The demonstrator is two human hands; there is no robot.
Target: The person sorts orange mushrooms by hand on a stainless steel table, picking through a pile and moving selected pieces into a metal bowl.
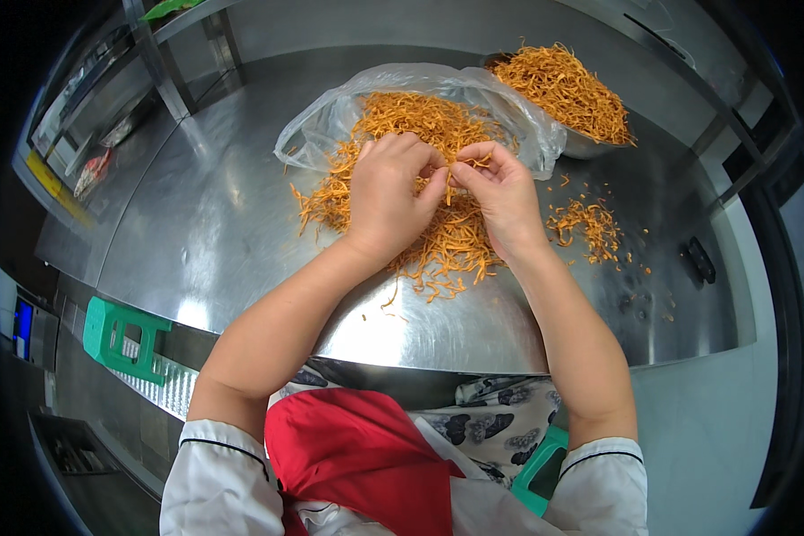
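Observation:
A loose pile of thin orange cordyceps mushrooms (415,114) spills from an open clear plastic bag (375,82) onto the steel table (167,234). Over the middle of this pile, my left hand (390,181) and my right hand (509,194) nearly meet at the fingertips. Both pinch at a short cordyceps strand (449,191) between thumb and forefinger. Another strand shows by the curled fingers of my right hand. My left palm and its other fingers hide part of the pile beneath.
Behind the bag at right, a metal bowl (584,147) is heaped with more cordyceps. A small scattered heap (589,228) lies right of my right hand, near a small black object (700,260). Shelf posts (157,63) rise at back left. Green plastic stools (117,335) stand below.

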